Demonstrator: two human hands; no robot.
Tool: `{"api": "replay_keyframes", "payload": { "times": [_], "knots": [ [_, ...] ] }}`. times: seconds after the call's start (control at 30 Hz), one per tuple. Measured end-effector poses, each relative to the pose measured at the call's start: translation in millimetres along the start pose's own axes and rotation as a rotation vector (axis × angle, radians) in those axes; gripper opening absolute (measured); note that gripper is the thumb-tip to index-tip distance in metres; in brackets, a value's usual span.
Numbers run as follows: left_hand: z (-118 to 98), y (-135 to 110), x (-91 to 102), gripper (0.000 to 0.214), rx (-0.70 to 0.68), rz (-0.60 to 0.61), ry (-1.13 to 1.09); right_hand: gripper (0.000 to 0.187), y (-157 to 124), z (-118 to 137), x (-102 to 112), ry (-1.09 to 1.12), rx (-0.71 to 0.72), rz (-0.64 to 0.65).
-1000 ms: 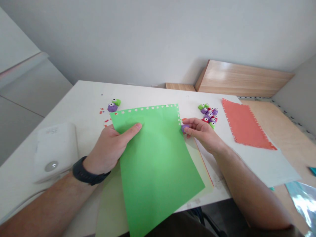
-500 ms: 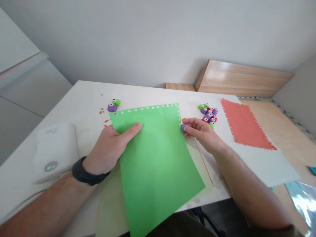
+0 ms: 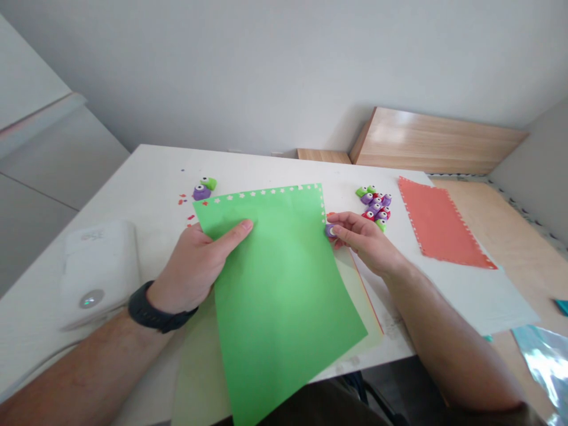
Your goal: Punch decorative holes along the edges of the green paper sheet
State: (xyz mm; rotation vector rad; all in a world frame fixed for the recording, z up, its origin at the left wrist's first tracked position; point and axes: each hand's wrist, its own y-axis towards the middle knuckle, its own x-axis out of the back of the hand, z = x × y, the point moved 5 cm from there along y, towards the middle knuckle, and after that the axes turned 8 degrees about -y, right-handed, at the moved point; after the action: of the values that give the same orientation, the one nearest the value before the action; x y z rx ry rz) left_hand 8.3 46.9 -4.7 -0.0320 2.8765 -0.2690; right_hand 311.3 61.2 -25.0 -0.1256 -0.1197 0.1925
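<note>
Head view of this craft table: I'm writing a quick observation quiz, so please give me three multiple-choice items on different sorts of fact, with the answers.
1. Where does the orange-red sheet lie relative to the green sheet?
A) Under it
B) On top of it
C) To its right

2. What colour is the punch pinched in the right hand?
A) Green
B) Purple
C) Red

3. What does the far edge of the green sheet look like?
A) A row of small star-shaped cutouts
B) Plain and uncut
C) Folded over

Answers:
1. C, the two sheets lie apart, with the orange-red one on the right.
2. B, purple shows at the fingertips.
3. A, pale cutouts run along that edge.
</note>
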Motion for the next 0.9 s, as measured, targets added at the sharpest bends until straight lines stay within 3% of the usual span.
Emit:
{"api": "replay_keyframes", "payload": {
  "times": [0.4, 0.6, 0.9],
  "knots": [
    [2.5, 0.6, -0.7, 0.054, 0.021, 0.024, -0.015, 0.038, -1.8, 1.1, -4.2, -0.008, 0.027, 0.049],
    [2.3, -0.4, -3.6, 0.053, 0.017, 0.04, -0.02, 0.047, -0.5, -1.6, -4.6, 0.04, -0.022, 0.039],
    [0.6, -1.2, -2.3, 0.054, 0.006, 0.036, -0.022, 0.036, -0.7, 1.3, -6.2, 0.022, -0.023, 0.057]
  ]
}}
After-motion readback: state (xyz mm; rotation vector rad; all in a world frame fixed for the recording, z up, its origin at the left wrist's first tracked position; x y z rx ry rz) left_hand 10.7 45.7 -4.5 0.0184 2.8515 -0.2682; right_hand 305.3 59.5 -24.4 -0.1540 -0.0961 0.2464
